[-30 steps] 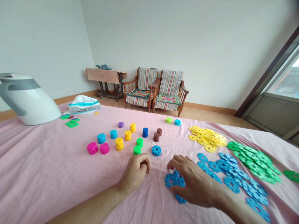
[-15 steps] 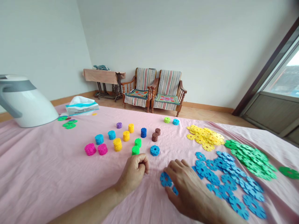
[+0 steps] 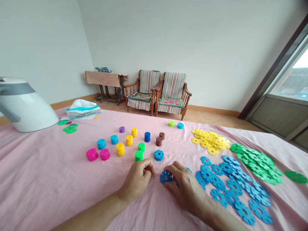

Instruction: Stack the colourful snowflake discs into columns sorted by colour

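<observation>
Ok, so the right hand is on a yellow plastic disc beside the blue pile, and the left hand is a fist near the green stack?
Wrong colour: the head view shows the plastic disc under the right hand is blue, not yellow. It lies beside the blue pile, and the left hand is a fist near the green stack.

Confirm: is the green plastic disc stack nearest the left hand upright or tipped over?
Upright: the green plastic disc stack stands squarely on the pink sheet, its discs piled level, just beyond the curled left hand.
</observation>
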A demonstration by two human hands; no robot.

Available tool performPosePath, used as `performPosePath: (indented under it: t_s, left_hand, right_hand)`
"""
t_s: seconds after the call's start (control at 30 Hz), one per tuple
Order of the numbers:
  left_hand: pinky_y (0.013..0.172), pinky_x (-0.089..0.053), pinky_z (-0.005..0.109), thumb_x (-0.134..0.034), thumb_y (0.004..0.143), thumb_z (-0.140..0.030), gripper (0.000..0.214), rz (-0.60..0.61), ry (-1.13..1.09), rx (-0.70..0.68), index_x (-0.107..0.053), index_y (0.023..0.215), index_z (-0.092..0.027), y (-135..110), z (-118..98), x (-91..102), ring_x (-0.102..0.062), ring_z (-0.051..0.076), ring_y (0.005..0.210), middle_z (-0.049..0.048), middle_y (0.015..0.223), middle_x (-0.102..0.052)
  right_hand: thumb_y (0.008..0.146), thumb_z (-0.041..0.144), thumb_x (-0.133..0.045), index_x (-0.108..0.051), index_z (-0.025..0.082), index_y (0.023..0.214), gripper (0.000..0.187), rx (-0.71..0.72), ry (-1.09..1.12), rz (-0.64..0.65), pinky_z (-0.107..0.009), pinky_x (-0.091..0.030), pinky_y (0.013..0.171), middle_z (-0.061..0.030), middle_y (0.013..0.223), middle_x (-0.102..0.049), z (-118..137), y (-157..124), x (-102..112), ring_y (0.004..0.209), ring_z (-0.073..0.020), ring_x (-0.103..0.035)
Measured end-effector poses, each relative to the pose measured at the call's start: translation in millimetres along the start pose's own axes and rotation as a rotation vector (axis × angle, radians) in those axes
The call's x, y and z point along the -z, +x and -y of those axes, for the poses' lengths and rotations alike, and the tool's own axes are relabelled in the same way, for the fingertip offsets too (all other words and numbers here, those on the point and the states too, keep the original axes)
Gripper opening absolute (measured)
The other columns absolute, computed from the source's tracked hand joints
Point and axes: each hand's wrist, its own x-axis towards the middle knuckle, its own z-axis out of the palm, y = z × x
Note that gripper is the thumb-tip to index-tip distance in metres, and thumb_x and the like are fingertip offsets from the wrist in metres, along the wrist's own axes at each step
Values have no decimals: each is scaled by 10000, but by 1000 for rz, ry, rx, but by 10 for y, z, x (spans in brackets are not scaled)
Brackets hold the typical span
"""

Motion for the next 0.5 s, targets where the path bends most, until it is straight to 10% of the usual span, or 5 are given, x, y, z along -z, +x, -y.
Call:
performPosePath:
  t_s: [0.37, 0.5]
  left_hand:
    - [519, -339, 206, -526, 839, -313, 253, 94, -18, -33, -598, 667, -142, 6, -48, -29, -468, 117, 584, -4, 618, -548]
    - [513, -325, 204, -491, 865, -364, 319, 104, -102, -12, -538, 638, -145, 7, -30, -14, -429, 105, 565, -26, 588, -474]
  right_hand:
    - [802, 138, -495, -524, 198, 892, 112, -49, 365, -101, -215, -398, 579, 39, 682, -530, 34, 82, -17, 614, -99, -495]
    - [744, 112, -565, -498, 219, 1083, 362, 31, 282, -94, -227, -413, 607, 17, 798, -570, 36, 45, -64, 662, -108, -521]
